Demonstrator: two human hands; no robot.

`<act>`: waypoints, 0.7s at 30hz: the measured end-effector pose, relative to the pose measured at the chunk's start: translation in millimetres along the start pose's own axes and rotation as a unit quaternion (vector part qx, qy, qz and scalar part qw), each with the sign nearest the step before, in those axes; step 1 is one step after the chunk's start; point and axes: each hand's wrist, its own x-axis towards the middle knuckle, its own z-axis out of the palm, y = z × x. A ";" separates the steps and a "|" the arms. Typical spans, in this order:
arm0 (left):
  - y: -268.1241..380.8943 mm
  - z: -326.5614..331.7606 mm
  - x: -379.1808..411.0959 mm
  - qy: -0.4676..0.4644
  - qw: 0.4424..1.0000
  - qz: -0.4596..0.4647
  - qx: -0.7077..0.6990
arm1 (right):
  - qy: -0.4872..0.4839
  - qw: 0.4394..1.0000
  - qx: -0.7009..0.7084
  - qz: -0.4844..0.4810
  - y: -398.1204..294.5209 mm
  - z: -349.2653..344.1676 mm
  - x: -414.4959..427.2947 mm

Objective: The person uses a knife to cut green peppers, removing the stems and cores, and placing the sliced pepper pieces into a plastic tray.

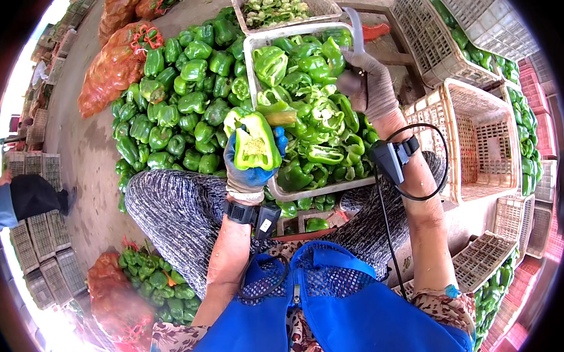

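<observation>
My left hand [252, 161], in a blue and grey glove, grips a cut green bell pepper [255, 145] with its pale inside and seeds facing up. In a greyish glove, my right hand [371, 83] holds a knife [357, 32] over the crate's right side, its curved blade pointing away from me. Part of that hand is blurred. Before me stands a pale plastic crate [251, 68] filled with halved and opened green peppers [327, 154]. The left hand is at its near left edge. Whole green bell peppers [191, 103] lie heaped to the left of the crate.
A second crate [236, 9] beyond holds pepper cores. Orange mesh sacks [111, 70] lie on the concrete floor [74, 122] at left. An open crate [479, 192] and stacked crates [421, 46] stand at right. Another person [4, 203] is at the far left.
</observation>
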 end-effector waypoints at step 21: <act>-15.0 7.1 24.3 0.115 0.993 0.019 -0.021 | 0.088 0.958 -0.245 0.123 42.0 8.1 -10.8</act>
